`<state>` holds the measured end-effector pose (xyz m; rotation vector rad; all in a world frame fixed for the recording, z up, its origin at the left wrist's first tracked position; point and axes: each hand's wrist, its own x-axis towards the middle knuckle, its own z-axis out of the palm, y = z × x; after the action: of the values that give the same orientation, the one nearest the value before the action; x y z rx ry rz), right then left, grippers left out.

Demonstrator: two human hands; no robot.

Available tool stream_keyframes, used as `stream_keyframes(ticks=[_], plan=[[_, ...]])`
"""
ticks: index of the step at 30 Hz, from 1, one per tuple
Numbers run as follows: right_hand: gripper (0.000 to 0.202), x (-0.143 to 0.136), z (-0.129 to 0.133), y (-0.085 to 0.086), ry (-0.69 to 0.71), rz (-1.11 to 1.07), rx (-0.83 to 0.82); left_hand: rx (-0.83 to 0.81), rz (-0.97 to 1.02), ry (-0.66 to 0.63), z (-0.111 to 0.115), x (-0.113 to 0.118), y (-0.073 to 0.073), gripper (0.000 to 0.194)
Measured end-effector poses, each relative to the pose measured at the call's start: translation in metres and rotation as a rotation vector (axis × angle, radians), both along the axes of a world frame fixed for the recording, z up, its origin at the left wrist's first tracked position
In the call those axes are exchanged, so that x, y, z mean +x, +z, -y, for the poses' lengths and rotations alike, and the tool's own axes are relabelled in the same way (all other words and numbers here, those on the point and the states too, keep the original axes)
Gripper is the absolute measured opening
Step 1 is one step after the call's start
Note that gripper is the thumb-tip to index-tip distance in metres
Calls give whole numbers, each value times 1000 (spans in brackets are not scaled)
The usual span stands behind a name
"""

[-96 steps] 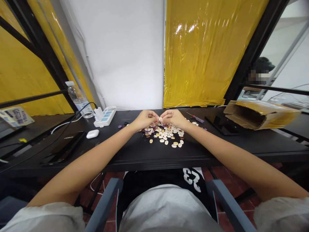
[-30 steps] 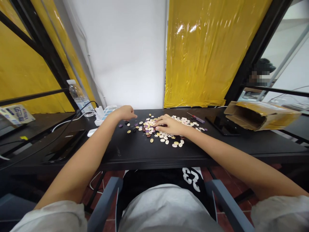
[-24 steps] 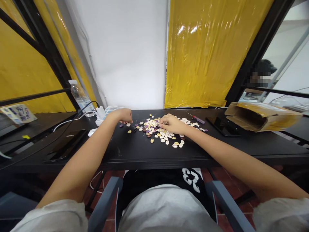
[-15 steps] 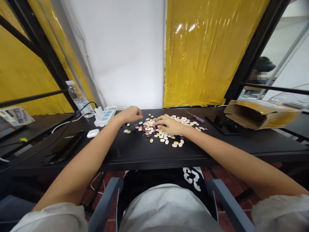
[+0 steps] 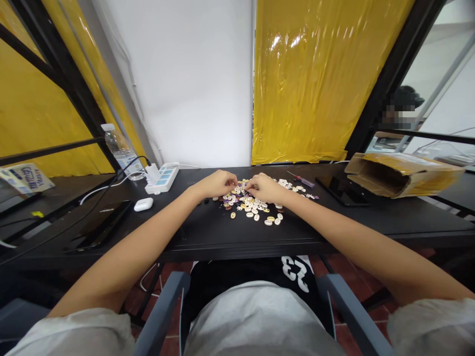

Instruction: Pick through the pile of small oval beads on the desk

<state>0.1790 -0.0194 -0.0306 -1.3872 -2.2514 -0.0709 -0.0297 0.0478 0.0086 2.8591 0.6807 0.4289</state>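
A loose pile of small oval button-like pieces [image 5: 256, 203], cream, yellow, purple and brown, lies spread on the black table [image 5: 222, 237]. At the pile's left side is my left hand [image 5: 218, 184], its fingers curled together with the tips down at the pieces. My right hand [image 5: 265, 189] rests over the middle of the pile, thumb and fingers drawn into a pinch. Whatever sits between either set of fingertips is too small or hidden to make out. A narrow gap separates the two hands.
Behind the pile at right lies a screwdriver [image 5: 302, 180], beside a dark phone [image 5: 341, 192] and an open cardboard box [image 5: 403, 175]. To the left are a white power strip [image 5: 163, 179], an earbud case [image 5: 143, 204], a plastic bottle [image 5: 120, 151] and a dark tablet-like device [image 5: 100, 225].
My left hand has moved right and slightly nearer, from beyond the pile's left edge to its pieces. My right hand has shifted slightly right, its spread fingers now drawn into a pinch.
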Motion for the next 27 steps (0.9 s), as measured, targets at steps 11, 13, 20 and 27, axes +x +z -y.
stream_keyframes(ticks=[11,13,20,27], plan=[[20,0,-1,-2,-57,-145,-5,27,-18,76,6,6,-4,26],[20,-1,1,1,-83,-221,-19,18,-15,41,6,7,-4,26],[27,1,3,4,-67,-296,-27,-33,-39,19,6,6,-3,28],[22,1,1,-1,-41,-405,-39,32,-58,55,7,8,-4,18]])
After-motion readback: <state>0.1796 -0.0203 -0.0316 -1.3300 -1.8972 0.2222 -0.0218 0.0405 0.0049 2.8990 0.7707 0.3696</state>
